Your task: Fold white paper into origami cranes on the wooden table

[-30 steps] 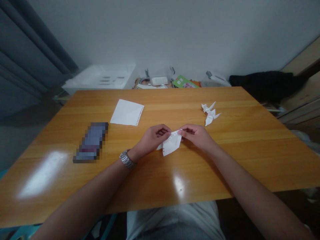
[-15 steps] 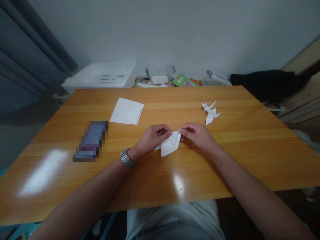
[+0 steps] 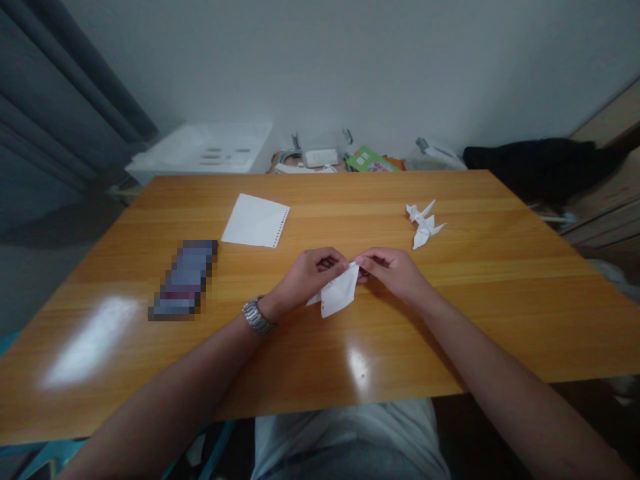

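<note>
A small folded piece of white paper (image 3: 339,293) with punched holes along one edge is pinched between my two hands, just above the table. My left hand (image 3: 323,273), with a metal watch at the wrist, grips its upper left part between thumb and fingers. At the top right corner, the thumb and index finger of my right hand (image 3: 390,267) close on the paper. Part of the sheet behind my left thumb is hidden. Beyond my right hand lie white folded paper cranes (image 3: 424,227), touching or overlapping.
A flat white sheet (image 3: 256,221) with a perforated edge lies at the back left of the wooden table (image 3: 475,320). Left of my hands is a blurred-out dark device (image 3: 187,277). Behind the table stand a white plastic tub (image 3: 200,150) and a green booklet (image 3: 373,160).
The folded paper has tilted slightly, its lower edge hanging a little lower. Both hands keep their pinch, with my fingertips a touch closer together. The view has shifted slightly.
</note>
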`<control>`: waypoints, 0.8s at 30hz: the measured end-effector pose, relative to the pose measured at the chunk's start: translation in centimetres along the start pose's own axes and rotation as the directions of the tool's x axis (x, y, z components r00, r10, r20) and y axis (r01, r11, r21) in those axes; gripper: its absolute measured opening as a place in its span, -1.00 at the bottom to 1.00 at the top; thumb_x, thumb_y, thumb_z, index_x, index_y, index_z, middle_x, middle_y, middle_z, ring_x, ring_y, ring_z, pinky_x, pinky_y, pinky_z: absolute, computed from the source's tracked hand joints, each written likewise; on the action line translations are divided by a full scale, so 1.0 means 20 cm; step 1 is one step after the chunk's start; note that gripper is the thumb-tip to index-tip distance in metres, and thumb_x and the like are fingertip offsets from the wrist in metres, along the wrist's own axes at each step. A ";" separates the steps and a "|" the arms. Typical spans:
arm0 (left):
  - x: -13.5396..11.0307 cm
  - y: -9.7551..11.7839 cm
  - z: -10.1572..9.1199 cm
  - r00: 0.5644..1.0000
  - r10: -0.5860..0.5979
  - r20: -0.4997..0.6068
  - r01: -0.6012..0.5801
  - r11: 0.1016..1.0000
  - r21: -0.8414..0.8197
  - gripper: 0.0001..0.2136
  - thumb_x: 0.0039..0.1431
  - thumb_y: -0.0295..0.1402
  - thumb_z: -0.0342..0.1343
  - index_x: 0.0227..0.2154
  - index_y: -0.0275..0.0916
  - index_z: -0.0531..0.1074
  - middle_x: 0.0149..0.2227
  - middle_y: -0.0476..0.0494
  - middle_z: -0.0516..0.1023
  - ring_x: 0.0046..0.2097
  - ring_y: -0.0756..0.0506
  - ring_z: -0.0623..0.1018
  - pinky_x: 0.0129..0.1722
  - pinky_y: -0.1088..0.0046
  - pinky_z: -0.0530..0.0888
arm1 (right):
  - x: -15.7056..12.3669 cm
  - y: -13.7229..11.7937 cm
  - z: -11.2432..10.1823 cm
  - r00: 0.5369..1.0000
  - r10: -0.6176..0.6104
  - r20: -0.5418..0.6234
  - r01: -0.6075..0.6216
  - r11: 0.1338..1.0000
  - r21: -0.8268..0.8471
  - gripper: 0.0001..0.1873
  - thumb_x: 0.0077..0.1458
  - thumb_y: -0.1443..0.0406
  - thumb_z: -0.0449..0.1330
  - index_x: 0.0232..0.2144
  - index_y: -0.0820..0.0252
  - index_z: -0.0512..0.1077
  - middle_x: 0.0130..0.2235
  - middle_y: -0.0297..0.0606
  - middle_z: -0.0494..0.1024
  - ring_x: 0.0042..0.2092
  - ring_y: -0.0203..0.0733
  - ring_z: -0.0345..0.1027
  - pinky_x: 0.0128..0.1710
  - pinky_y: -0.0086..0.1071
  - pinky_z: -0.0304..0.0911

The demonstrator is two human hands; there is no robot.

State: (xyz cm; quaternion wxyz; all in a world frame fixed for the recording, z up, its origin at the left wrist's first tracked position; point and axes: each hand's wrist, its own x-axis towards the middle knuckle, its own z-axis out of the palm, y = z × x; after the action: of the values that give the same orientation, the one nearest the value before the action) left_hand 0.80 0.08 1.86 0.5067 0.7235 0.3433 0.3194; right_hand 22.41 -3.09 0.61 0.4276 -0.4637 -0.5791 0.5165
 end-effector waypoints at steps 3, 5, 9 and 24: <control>0.00 -0.01 0.00 1.000 0.002 -0.015 -0.002 1.000 -0.007 -0.74 0.27 -0.18 0.20 -0.30 -0.33 0.54 -0.31 -0.15 0.63 -0.33 -0.01 0.55 -0.35 0.53 0.45 | 0.00 -0.02 0.00 1.000 0.007 -0.015 -0.006 0.997 0.072 -0.60 0.13 -0.04 0.32 -0.31 0.19 0.58 -0.31 -0.21 0.66 -0.29 -0.18 0.56 -0.23 -0.28 0.54; 0.00 -0.01 0.00 1.000 -0.003 -0.023 0.003 1.000 -0.007 -0.72 0.26 -0.15 0.20 -0.31 -0.32 0.54 -0.31 -0.15 0.62 -0.34 -0.01 0.54 -0.35 0.52 0.45 | 0.00 -0.02 0.01 1.000 0.007 -0.019 -0.005 0.996 0.092 -0.61 0.10 -0.03 0.35 -0.30 0.18 0.58 -0.31 -0.21 0.66 -0.29 -0.17 0.56 -0.23 -0.27 0.54; 0.00 0.00 0.00 1.000 0.009 -0.020 -0.009 1.000 -0.030 -0.72 0.26 -0.15 0.21 -0.30 -0.32 0.53 -0.32 -0.15 0.62 -0.34 -0.01 0.55 -0.35 0.52 0.46 | 0.00 -0.02 0.01 1.000 0.025 -0.016 -0.023 0.993 0.116 -0.64 0.01 0.04 0.44 -0.26 0.15 0.56 -0.26 -0.23 0.67 -0.28 -0.19 0.56 -0.22 -0.28 0.53; 0.00 0.00 0.01 0.997 0.068 -0.048 -0.062 0.992 0.112 -0.80 0.27 -0.24 0.20 -0.31 -0.30 0.54 -0.32 -0.12 0.62 -0.30 -0.01 0.56 -0.30 0.52 0.46 | -0.01 -0.03 0.02 1.000 -0.001 0.008 0.001 0.999 0.032 -0.66 0.03 0.03 0.41 -0.32 0.15 0.52 -0.33 -0.28 0.62 -0.33 -0.22 0.52 -0.25 -0.31 0.48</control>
State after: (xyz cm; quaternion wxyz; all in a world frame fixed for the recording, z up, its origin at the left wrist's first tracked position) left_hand 0.95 -0.06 1.73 0.4463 0.7527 0.3496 0.3347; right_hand 22.05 -3.37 1.22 0.4329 -0.4546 -0.5727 0.5273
